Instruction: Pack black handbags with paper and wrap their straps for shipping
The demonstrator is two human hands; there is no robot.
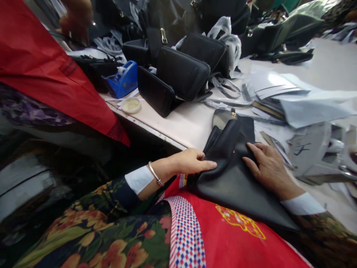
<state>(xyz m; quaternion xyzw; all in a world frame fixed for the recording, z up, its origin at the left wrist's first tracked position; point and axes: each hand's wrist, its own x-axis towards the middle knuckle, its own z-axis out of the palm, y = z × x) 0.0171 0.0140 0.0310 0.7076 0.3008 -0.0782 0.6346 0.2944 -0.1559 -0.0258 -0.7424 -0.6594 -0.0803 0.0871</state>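
Note:
A black leather bag [237,182] lies across the table's front edge and my red apron, its flap side with a small gold-coloured fitting facing away from me. My left hand [195,160] grips the bag's left side, thumb on top and the other fingers hidden beneath. On the right, my right hand [264,165] rests on the bag's surface with its fingers stretched out and slightly apart. The leather is folded and creased between the two hands.
Black bags [182,72] stand ahead on the white table [192,126]. A blue tape dispenser [122,80] and a tape roll [131,105] sit near its left edge. Papers [275,83] and a marked grey-white piece [309,152] lie right. A person in a red apron [55,70] is at left.

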